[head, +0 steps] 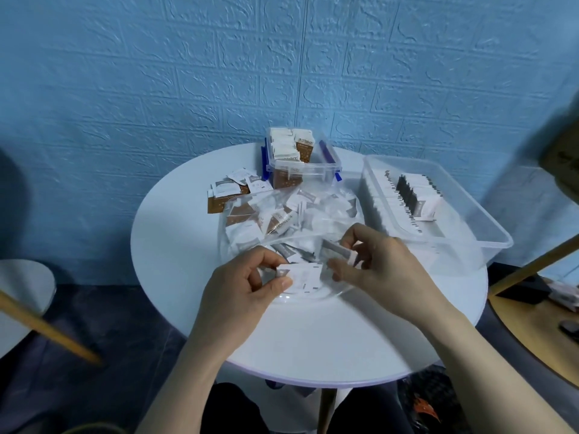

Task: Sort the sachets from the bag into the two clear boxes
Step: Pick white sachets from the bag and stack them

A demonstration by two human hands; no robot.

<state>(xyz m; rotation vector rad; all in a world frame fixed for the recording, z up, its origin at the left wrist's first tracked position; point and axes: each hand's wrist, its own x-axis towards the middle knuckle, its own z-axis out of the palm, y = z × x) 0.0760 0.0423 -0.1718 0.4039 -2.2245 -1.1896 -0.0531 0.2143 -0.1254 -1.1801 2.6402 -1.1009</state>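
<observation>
Clear plastic bag (291, 214): lies mid-table, stuffed with sachets.
Left hand (250, 283): thumb and fingers pinch a white sachet (302, 275) at the bag's near edge.
Right hand (376, 264): fingers curled, pinching a grey-and-white sachet (340, 250).
Small latched box (300, 164): brown-and-white sachets, far side.
Large clear box (438, 202): row of black-and-white sachets, right.

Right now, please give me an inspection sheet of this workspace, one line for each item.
Surface: round white table.
Job's things: clear bag of sachets at centre; small clear box with brown-and-white sachets; large clear box with grey-and-white sachets in rows.
Clutter: loose sachets left of the small box.
Grips: left hand pinches a white sachet; right hand pinches a grey sachet.
Cables: nothing seen.
Surroundings: blue brick-pattern wall.
</observation>
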